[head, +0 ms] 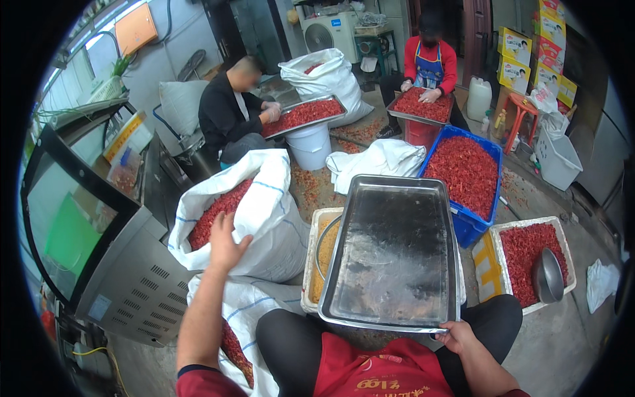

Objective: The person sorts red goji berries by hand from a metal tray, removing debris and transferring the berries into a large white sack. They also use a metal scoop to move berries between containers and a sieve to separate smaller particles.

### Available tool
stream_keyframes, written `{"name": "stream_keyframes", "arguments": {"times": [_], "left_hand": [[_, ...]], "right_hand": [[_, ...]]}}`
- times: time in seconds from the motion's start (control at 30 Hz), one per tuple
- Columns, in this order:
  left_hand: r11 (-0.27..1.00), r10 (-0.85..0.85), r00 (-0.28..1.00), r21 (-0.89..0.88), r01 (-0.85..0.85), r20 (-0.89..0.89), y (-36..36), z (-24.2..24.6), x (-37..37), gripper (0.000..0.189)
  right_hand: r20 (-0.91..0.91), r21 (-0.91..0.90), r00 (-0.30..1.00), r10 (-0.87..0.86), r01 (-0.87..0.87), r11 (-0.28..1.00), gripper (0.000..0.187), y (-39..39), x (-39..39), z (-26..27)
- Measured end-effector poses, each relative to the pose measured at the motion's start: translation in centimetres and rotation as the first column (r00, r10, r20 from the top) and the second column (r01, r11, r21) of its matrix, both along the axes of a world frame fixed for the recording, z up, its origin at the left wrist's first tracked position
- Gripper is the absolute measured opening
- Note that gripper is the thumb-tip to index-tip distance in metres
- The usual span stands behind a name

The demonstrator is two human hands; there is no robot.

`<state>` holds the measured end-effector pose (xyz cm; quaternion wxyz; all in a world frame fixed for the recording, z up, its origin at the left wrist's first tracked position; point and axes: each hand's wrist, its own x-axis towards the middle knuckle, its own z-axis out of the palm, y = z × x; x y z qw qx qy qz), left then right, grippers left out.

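Note:
A bare rectangular metal tray slopes over a white foam box in front of my knees. My right hand grips the tray's near right corner, thumb on the rim. My left hand is raised, fingers apart and holding nothing, at the mouth of a white woven sack. Inside that sack are chopped red pieces that look like dried chilli; whether my fingertips touch them I cannot tell. Yellowish grains and a curved metal rim show at the foam box's left side, the rest hidden by the tray.
A blue crate and another foam box with a metal bowl hold red pieces at right. Two people sit ahead, gloved hands at trays. Left stands a glass-fronted cabinet; an open sack lies by my left leg.

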<state>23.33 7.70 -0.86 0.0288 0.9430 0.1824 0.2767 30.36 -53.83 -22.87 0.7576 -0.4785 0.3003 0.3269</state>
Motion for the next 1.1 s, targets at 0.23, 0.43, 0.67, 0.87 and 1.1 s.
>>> {"name": "stream_keyframes", "arguments": {"times": [0.23,0.43,0.67,0.87,1.1], "left_hand": [[0.965,-0.156,0.887,-0.258,0.043,-0.435,-13.4,-9.0,3.1,0.066],[0.909,-0.197,0.774,-0.408,-0.086,-0.602,-16.5,-15.6,3.5,0.075],[0.855,-0.351,0.702,-0.518,-0.03,-0.62,-15.1,-15.5,2.1,0.057],[0.802,-0.397,0.587,-0.578,-0.152,-0.706,-15.3,-13.0,1.7,0.056],[0.803,-0.427,0.533,-0.577,-0.149,-0.731,-15.0,-12.8,1.3,0.05]], "right_hand": [[-0.032,0.029,0.998,0.048,-0.047,0.998,0.022,0.0,0.5,-1.2],[0.102,-0.019,0.995,0.004,-0.002,1.0,0.025,0.1,-1.0,1.0],[0.237,-0.164,0.965,0.109,-0.071,0.984,0.027,0.9,-2.3,2.7],[0.263,-0.272,0.949,0.173,-0.099,0.957,0.038,1.0,-2.3,3.1],[0.301,-0.377,0.921,0.247,-0.123,0.918,0.041,1.4,-2.3,3.4]]}}
